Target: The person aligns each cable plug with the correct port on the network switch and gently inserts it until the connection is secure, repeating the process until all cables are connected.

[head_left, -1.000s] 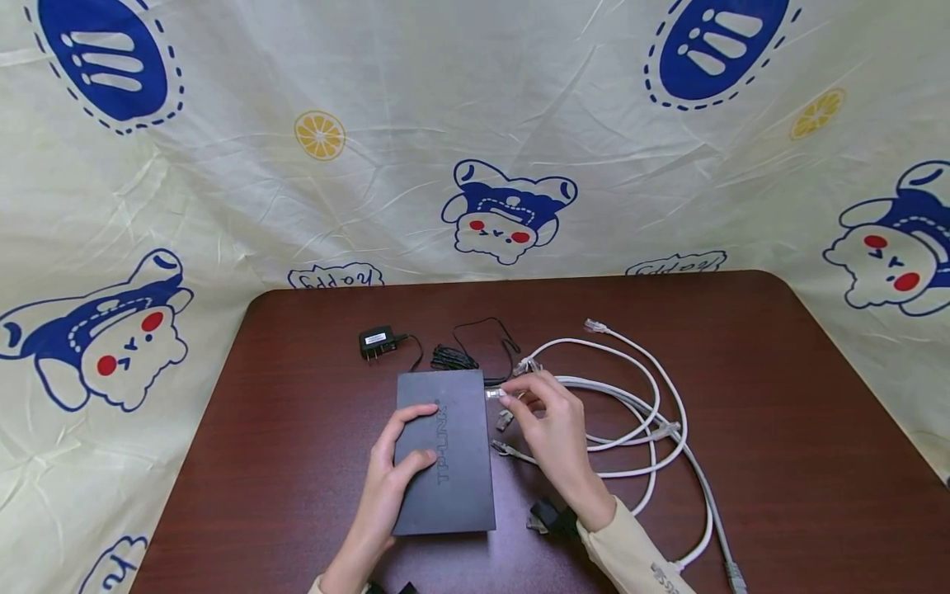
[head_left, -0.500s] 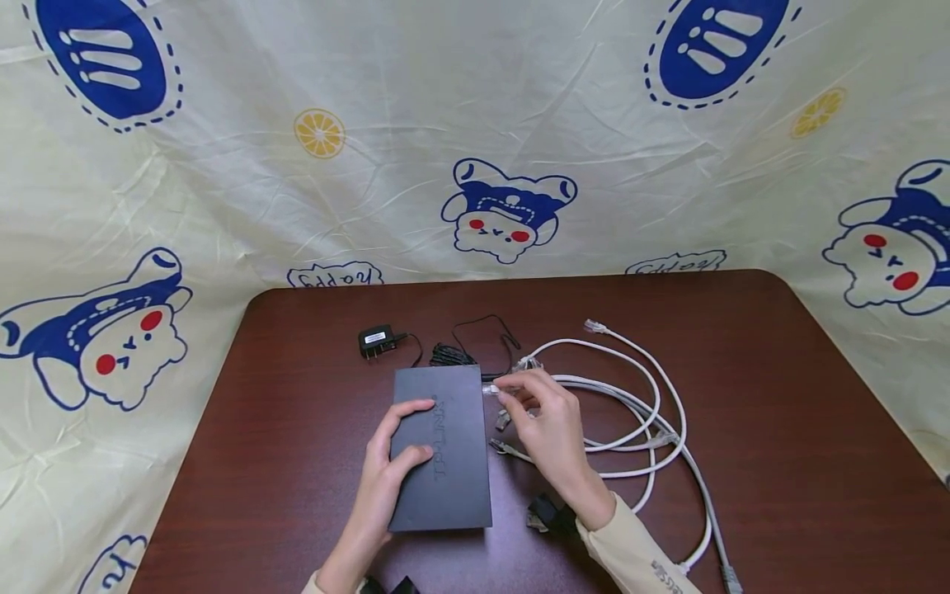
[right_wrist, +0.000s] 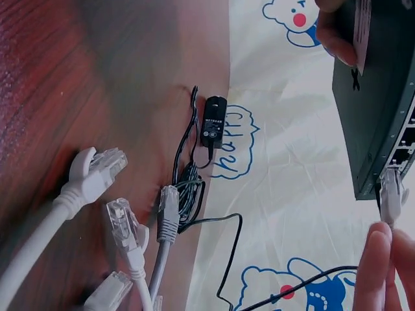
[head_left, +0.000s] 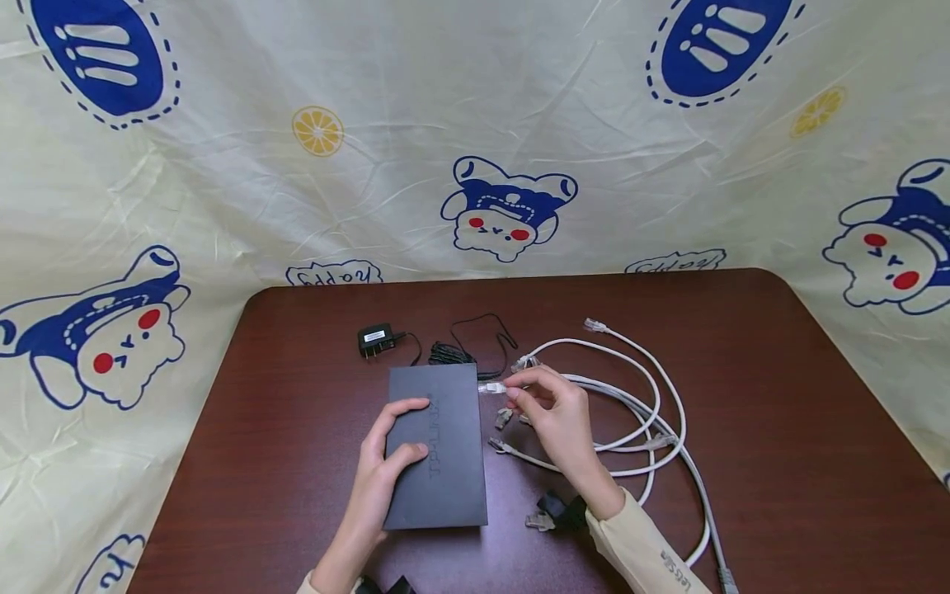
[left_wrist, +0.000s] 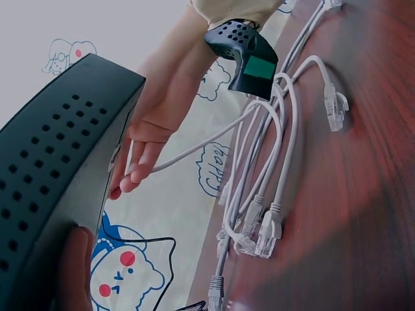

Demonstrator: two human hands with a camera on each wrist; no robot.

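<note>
1. I work in soft, even light.
2. A pale sheen glosses the smooth, dark reddish-brown wooden table [head_left: 779, 429] near me.
3. My left-wrist view shows shadow across it and washes out the pale printed cloth [left_wrist: 123, 32].

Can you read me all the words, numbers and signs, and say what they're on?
"TP-LINK": faint, on the dark box.
"happy": on the patterned cloth.
"!!!": on the blue ovals.
Too small or blurred: printing on the sleeve, power adapter, box's sticker and ports.
</note>
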